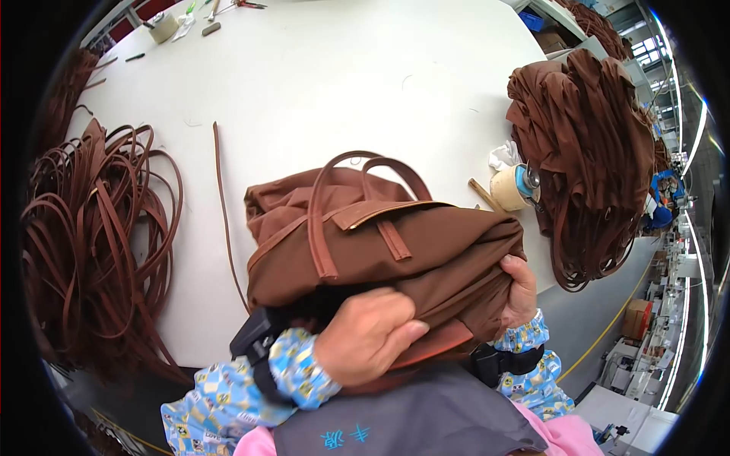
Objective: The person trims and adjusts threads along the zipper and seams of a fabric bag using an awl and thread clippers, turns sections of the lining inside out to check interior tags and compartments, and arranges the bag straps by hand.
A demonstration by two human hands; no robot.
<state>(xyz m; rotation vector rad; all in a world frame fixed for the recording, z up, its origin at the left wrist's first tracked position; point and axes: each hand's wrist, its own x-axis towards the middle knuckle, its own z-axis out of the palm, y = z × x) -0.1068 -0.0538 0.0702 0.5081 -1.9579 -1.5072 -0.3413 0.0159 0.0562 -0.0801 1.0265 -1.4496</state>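
A brown fabric bag (357, 281) with two leather-like handles (316, 220) and a zipper along its top lies in front of me at the near side of the table. My right hand (519, 292) grips the bag's right end, thumb on the outside and the other fingers mostly hidden. In front of the bag's near side is my left hand (369, 334), its fingers curled in. What those fingers hold, if anything, is hidden. Just below it shows a reddish-brown panel (437, 343) of the bag.
A heap of brown straps (106, 243) lies on the left, with a single loose strap (222, 205) beside the bag. Stacked brown bags (582, 144) hang over the table's right edge, near a tape roll (508, 188). Small tools (211, 29) lie along the far edge.
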